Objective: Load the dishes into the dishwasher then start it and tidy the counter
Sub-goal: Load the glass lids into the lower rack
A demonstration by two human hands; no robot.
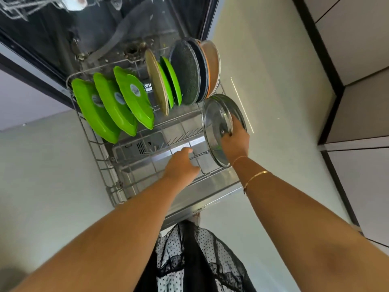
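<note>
The dishwasher's lower rack point(99, 165) is pulled out over the open door point(202, 199). Three green leaf-shaped dishes point(113, 104) stand on edge at its left. Behind them stand several round plates: beige, green, a dark one point(185, 72) and an orange-rimmed one point(212, 64). My right hand point(235, 142) grips the knob of a glass pot lid point(216, 125) with a steel rim, held on edge at the rack's right side. My left hand point(181, 165) hovers over the bare front wires, fingers loosely curled and holding nothing.
The dishwasher tub point(101, 28) gapes dark at the top, with part of the upper rack point(19, 7) at top left. Pale floor point(269, 81) lies to the right, bounded by cabinet fronts point(357, 81). My dotted black-and-white clothing point(189, 260) hangs below the door.
</note>
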